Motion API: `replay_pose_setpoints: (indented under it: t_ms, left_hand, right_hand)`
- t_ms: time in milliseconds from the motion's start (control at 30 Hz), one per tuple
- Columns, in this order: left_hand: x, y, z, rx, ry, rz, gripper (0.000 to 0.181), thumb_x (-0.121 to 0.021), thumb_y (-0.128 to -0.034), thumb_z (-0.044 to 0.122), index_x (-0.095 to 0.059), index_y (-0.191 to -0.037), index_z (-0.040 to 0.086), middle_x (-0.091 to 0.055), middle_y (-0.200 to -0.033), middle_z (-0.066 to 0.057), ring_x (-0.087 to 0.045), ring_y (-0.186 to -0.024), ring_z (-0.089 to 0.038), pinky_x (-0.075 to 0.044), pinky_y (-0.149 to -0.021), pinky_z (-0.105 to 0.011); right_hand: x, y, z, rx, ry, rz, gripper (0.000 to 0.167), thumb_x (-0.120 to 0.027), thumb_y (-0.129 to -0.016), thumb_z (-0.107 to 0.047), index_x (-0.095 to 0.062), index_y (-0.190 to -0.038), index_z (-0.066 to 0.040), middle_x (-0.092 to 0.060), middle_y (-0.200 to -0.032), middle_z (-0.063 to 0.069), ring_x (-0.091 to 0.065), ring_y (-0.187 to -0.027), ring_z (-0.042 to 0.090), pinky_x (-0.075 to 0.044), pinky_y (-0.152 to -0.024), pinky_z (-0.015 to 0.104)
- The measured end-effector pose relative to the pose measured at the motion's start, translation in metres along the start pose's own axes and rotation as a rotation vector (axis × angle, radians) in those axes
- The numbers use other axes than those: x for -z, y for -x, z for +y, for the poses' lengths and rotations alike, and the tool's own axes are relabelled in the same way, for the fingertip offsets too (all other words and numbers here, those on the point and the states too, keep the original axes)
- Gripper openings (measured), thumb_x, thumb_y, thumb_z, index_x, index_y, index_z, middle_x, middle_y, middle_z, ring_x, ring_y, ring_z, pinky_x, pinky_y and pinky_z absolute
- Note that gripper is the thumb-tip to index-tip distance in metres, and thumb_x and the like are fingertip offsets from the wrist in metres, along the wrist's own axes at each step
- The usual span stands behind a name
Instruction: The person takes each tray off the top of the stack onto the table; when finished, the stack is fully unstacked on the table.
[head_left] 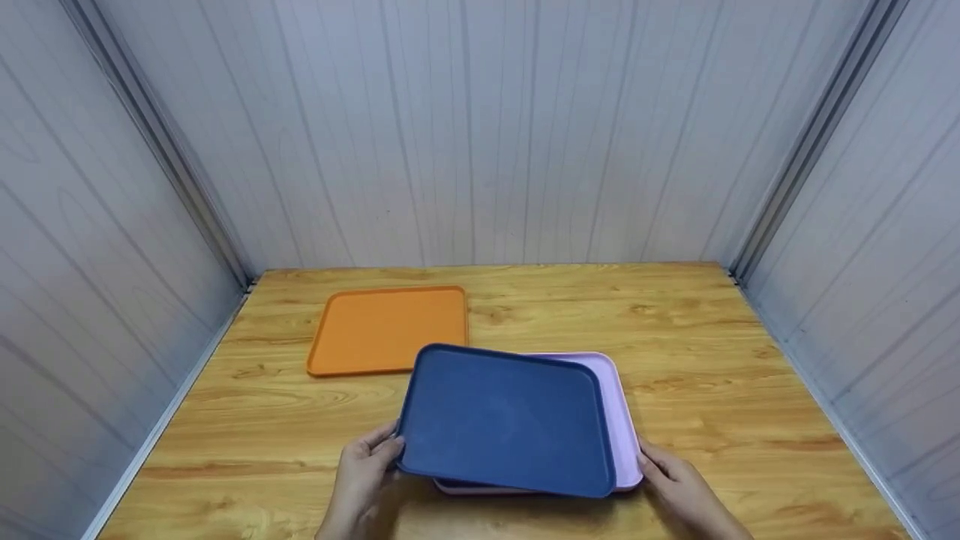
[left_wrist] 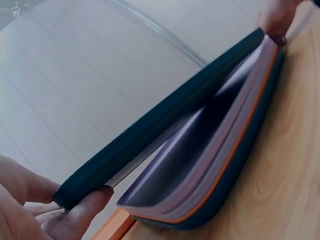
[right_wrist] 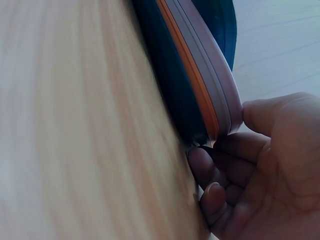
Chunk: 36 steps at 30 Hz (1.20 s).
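Note:
My left hand [head_left: 361, 474] pinches the left edge of a dark blue tray [head_left: 510, 420], thumb on one side and fingers on the other. That tray is tilted, its left side raised above a stack of trays, its right part over the stack. A pink tray [head_left: 621, 427] tops the stack. Below its rim, the right wrist view shows more layers: a greyish one, an orange tray [right_wrist: 192, 70] and a dark blue tray [right_wrist: 172, 95] at the bottom. At the stack's right front corner my right hand [head_left: 681, 486] grips the edge, thumb against the pink rim, fingers curled lower down.
An orange tray [head_left: 394, 330] lies flat on the wooden table [head_left: 570, 307], behind and left of the stack. Pale panelled walls [head_left: 495, 135] enclose the table at the back and both sides.

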<state>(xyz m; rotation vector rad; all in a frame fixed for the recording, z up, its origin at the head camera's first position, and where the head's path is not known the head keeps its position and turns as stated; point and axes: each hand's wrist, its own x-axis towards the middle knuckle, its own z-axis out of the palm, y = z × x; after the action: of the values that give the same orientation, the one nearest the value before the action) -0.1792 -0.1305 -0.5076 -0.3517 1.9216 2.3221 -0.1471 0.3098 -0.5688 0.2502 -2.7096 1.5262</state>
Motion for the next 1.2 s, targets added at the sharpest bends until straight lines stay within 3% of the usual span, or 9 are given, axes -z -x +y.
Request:
replay_pose_setpoints:
  t_ms: [300,500,667,1067,1200]
  left_hand:
    - [-0.001,0.0,0.003,0.034,0.067,0.014,0.048,-0.058,-0.0946,0.003,-0.044,-0.137,-0.014,-0.07,-0.11,-0.015,-0.07,-0.081,-0.017,-0.056,-0.062,-0.027]
    - [-0.003,-0.002,0.004,0.03,0.1,0.027,0.048,-0.059,-0.0936,0.003,-0.045,-0.137,-0.014,-0.072,-0.095,-0.01,-0.068,-0.073,-0.014,-0.053,-0.055,-0.022]
    - [-0.004,-0.003,0.005,0.032,0.122,0.018,0.05,-0.06,-0.0947,0.005,-0.043,-0.138,-0.014,-0.072,-0.097,-0.011,-0.07,-0.079,-0.016,-0.057,-0.063,-0.028]
    - [-0.018,-0.009,0.012,-0.047,0.208,-0.032,0.053,-0.057,-0.0963,0.005,-0.036,-0.141,-0.015,-0.069,-0.109,-0.014,-0.069,-0.088,-0.018,-0.058,-0.071,-0.031]
    - [-0.024,-0.013,0.014,-0.054,0.23,-0.028,0.052,-0.055,-0.0966,0.002,-0.036,-0.142,-0.013,-0.068,-0.11,-0.014,-0.069,-0.087,-0.018,-0.058,-0.071,-0.031]
  right_hand:
    - [-0.001,0.0,0.0,0.025,-0.039,0.01,0.043,-0.05,-0.102,-0.014,-0.046,-0.139,0.008,-0.048,-0.139,0.025,-0.043,-0.127,0.011,-0.029,-0.099,0.009]
    - [-0.001,-0.001,0.001,0.006,-0.047,0.005,0.043,-0.05,-0.102,-0.016,-0.047,-0.139,0.006,-0.048,-0.14,0.024,-0.042,-0.127,0.012,-0.029,-0.1,0.011]
    - [-0.001,0.0,0.002,0.005,-0.01,0.011,0.043,-0.05,-0.102,-0.017,-0.048,-0.139,0.005,-0.05,-0.14,0.022,-0.043,-0.127,0.014,-0.029,-0.101,0.011]
    - [-0.002,0.001,-0.001,-0.045,-0.043,0.019,0.043,-0.051,-0.102,-0.02,-0.049,-0.14,0.001,-0.049,-0.142,0.017,-0.042,-0.13,0.023,-0.029,-0.103,0.013]
    - [-0.002,-0.001,-0.001,-0.086,-0.097,0.001,0.046,-0.052,-0.102,-0.023,-0.047,-0.142,-0.001,-0.047,-0.144,0.013,-0.038,-0.133,0.024,-0.029,-0.104,0.014]
